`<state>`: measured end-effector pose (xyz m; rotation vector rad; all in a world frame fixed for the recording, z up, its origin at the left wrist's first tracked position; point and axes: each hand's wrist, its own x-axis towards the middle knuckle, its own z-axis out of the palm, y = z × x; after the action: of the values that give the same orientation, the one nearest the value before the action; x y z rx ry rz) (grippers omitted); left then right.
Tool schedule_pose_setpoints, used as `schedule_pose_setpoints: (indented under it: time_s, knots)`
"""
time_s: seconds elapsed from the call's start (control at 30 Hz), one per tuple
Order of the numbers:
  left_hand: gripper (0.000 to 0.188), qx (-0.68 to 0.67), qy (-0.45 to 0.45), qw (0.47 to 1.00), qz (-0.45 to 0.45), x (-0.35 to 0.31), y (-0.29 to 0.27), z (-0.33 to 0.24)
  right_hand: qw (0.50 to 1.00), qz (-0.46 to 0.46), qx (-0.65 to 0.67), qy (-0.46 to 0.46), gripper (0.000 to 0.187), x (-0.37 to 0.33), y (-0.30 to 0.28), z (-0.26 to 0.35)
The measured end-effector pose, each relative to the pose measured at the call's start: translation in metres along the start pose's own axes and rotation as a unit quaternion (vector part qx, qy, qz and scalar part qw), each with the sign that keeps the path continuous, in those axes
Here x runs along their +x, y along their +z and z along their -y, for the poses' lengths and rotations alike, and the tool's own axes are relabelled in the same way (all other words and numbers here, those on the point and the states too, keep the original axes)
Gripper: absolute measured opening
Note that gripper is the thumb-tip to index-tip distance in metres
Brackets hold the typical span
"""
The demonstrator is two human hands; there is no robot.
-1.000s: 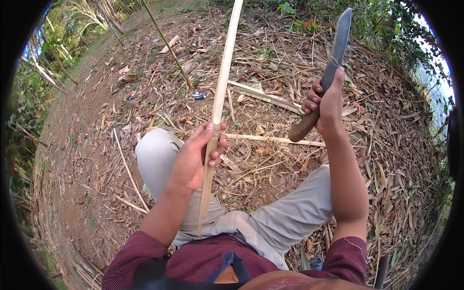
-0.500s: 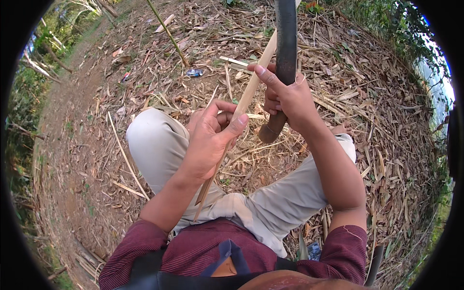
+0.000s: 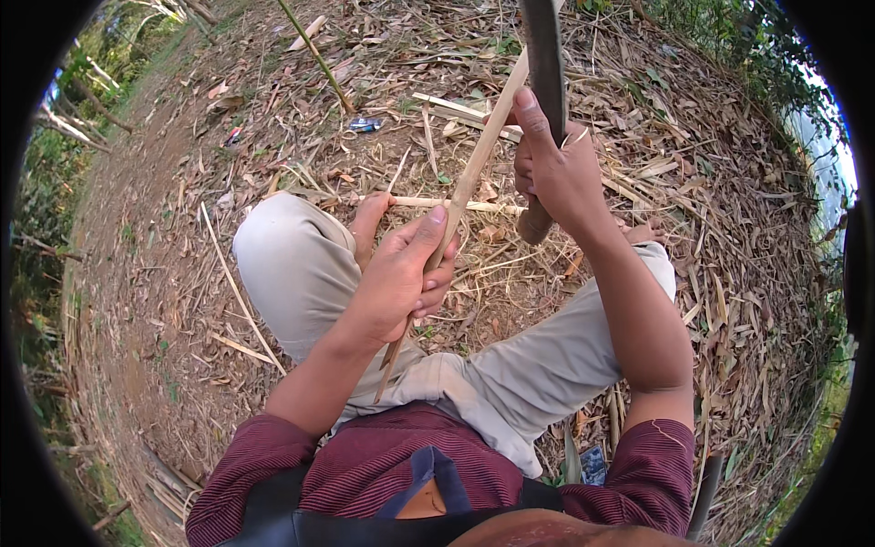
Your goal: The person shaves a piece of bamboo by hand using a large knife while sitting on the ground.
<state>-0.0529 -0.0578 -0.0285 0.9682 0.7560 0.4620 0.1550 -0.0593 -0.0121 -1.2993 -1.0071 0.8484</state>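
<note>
A long pale bamboo strip (image 3: pixel 480 159) slants from my lap up past the top of the view. My left hand (image 3: pixel 406 273) is wrapped round its lower part, thumb lying along it. Below that hand the strip's darker, split end sticks out over my thigh. My right hand (image 3: pixel 559 169) grips the handle (image 3: pixel 535 223) of a machete, whose dark blade (image 3: pixel 545 59) points up and away, out of the top of the view. The right thumb rests beside the strip where it passes the blade, and fingers of that hand reach behind the strip.
I sit with bent knees in pale trousers (image 3: pixel 296 264). Dry leaves and shavings cover the ground (image 3: pixel 729 228). Other bamboo strips (image 3: pixel 465 111) lie ahead. A thin green stem (image 3: pixel 316 59) stands front left, near a small blue wrapper (image 3: pixel 365 124). Another blue packet (image 3: pixel 593 465) lies by my right elbow.
My left hand has closed more fully round the strip and shifted slightly down. My right hand has turned and risen a little, and the machete blade now shows at a different angle.
</note>
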Motion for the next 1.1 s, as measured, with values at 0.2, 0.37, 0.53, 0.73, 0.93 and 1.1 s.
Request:
schedule_pose_setpoints:
  time_s: [0.2,0.37,0.53,0.73,0.93,1.1]
  knots:
    - [0.043,-0.036,0.055,0.997,-0.027,0.012,0.004,-0.014,0.938,0.068,-0.284,-0.188,0.066,-0.013,0.01,-0.012]
    - [0.039,-0.047,0.093,0.993,-0.052,0.014,0.002,-0.013,0.845,0.069,-0.434,-0.305,0.068,-0.026,0.014,-0.019]
    - [0.038,-0.047,0.11,0.992,-0.026,0.009,0.004,-0.006,0.774,0.058,-0.455,-0.436,0.073,-0.015,0.004,-0.016]
    - [0.04,0.001,0.086,0.995,-0.054,-0.014,0.019,-0.002,0.896,-0.089,-0.364,-0.237,0.066,0.031,-0.028,-0.008]
    - [0.035,0.017,0.119,0.982,-0.143,0.002,0.005,-0.003,0.766,0.101,-0.501,-0.39,0.073,-0.021,0.014,-0.018]
    - [0.035,0.003,0.11,0.987,-0.115,-0.01,0.006,-0.004,0.753,0.062,-0.474,-0.452,0.07,0.008,0.001,-0.024]
